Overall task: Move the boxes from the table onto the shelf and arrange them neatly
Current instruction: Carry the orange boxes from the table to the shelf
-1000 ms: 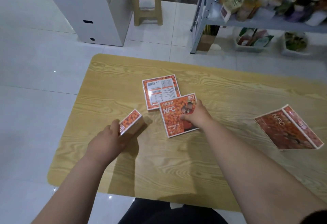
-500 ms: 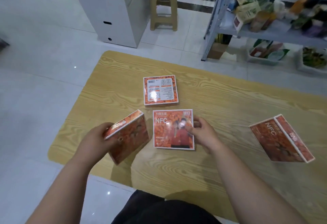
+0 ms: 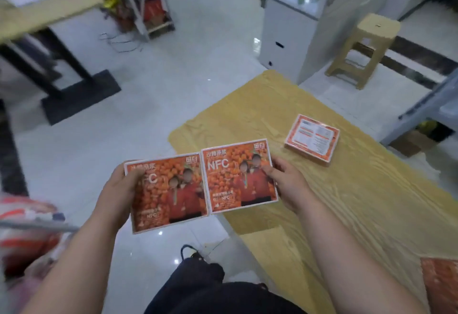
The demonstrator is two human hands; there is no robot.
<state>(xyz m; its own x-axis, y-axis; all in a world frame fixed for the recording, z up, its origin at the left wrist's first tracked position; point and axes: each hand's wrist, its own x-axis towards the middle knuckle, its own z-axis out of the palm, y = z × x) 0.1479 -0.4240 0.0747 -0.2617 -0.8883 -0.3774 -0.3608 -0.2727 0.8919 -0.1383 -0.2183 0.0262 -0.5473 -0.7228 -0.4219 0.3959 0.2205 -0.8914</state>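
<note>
Cardboard fills both palms: my left hand (image 3: 119, 197) grips a flat orange printed box (image 3: 171, 197) by its left edge, and my right hand (image 3: 287, 184) pinches a second orange box (image 3: 238, 177) by its right edge, the two touching between my hands. Beyond my right hand, a third orange box (image 3: 312, 138) lies on the yellow wood-grain table (image 3: 347, 202).
</note>
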